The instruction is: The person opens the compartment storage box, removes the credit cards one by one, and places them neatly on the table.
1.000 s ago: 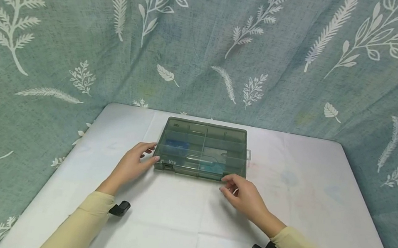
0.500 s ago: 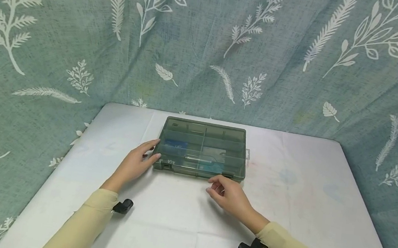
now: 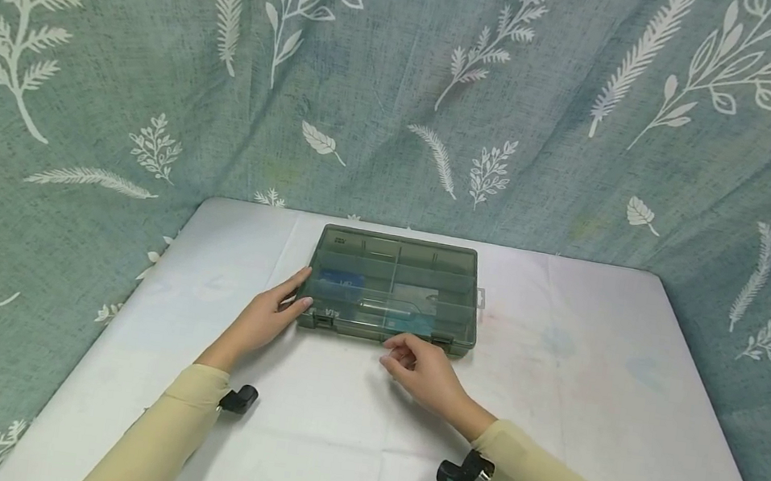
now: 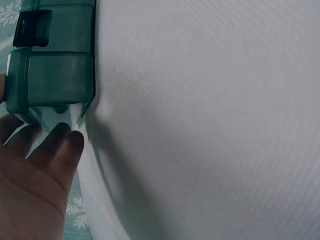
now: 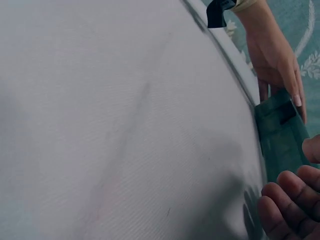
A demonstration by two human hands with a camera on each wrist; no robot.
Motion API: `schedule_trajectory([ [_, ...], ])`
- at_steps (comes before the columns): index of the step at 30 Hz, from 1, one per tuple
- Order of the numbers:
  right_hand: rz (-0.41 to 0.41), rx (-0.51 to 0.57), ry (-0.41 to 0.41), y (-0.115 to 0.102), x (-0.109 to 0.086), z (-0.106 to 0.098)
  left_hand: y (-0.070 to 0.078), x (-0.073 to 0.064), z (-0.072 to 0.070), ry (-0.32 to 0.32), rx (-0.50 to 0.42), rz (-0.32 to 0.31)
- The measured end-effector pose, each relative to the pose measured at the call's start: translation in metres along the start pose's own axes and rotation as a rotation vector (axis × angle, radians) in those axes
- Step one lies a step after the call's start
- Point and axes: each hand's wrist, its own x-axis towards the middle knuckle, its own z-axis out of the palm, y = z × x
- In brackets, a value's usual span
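Note:
A dark green see-through plastic organizer box [image 3: 393,278] with inner dividers lies flat on the table, its lid down. Through the lid I make out a blue item, a pale card-like item and a light blue one. At the box's left front corner is my left hand [image 3: 263,317], thumb at the lid's edge and fingers along the left side; the left wrist view shows the fingers [image 4: 70,145] loosely bent by the wall. My right hand [image 3: 428,372] hovers at the front edge between the two dark latches, fingers loosely bent and holding nothing. The right latch [image 3: 441,339] sits just behind it.
A white cloth [image 3: 327,460] covers the table. Behind and at both sides hangs a green curtain [image 3: 402,113] with white leaf prints. A clear tab [image 3: 481,299] sticks out from the box's right side. Each wrist carries a black camera [image 3: 460,474].
My right hand has slid left along the box's front edge, from the right latch toward the middle. The left hand has moved slightly closer against the box's left side. The lid stays down.

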Motion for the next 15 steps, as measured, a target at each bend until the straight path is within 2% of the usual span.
schedule_trajectory([
  [15, 0.088, 0.162, -0.092, -0.01, 0.016, 0.013, 0.002, 0.002, -0.001, 0.003, -0.01, 0.013],
])
